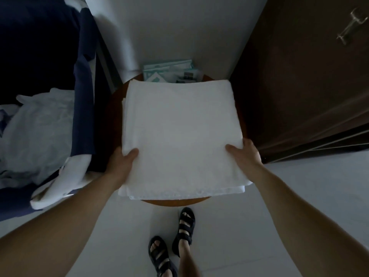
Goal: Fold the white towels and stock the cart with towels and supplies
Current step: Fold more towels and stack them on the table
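A folded white towel (181, 132) lies flat on a round brown wooden table (173, 202), covering nearly the whole top, so that only a thin arc of wood shows at the near rim and a darker strip along the left. Its near edge shows several layers stacked one on another. The left hand (123, 162) holds the towel at its near left side, and the right hand (245, 154) holds it at the near right side. Each grip is closed on the cloth, with the left thumb (132, 153) and the right thumb (233, 148) lying on top and the other fingers hidden under the edge. At the far side of the table, just beyond the towel, stand some teal and white packets (169, 71) against the pale wall. To the left is a bed with a dark blue cover (83, 96) and a heap of crumpled white linen (40, 126) on it. To the right stands a dark brown door (299, 86) with a metal handle (351, 27). Below, on the pale tiled floor (229, 236), are the person's feet in dark strapped sandals (184, 228) – one near the table, the other nearer the camera
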{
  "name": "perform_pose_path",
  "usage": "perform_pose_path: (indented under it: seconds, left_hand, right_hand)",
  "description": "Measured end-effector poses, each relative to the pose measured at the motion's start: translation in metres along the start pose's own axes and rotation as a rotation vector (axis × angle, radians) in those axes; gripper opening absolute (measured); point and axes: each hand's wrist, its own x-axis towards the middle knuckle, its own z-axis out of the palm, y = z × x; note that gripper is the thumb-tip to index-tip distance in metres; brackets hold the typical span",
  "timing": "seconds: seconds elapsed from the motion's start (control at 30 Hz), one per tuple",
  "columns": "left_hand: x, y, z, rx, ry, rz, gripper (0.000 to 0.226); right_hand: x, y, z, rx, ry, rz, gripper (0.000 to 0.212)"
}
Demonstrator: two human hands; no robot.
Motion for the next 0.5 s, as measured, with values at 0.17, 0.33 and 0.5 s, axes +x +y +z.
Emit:
perform_pose_path:
  seconds: [0.17, 0.33, 0.5]
  left_hand:
    - [-0.01, -0.005, -0.006, -0.028, 0.035, 0.003, 0.05]
    - [-0.022, -0.016, 0.004, 0.176, 0.095, 0.035, 0.045]
    - [-0.016, -0.018, 0.012, 0.317, 0.164, 0.063, 0.049]
  right_hand:
    - [-0.007, 0.002, -0.007, -0.255, -0.023, 0.043, 0.066]
    - [-0.014, 0.001, -0.011, -0.257, 0.013, 0.011, 0.056]
    - [-0.011, 0.019, -0.004, -0.258, 0.033, 0.045, 0.053]
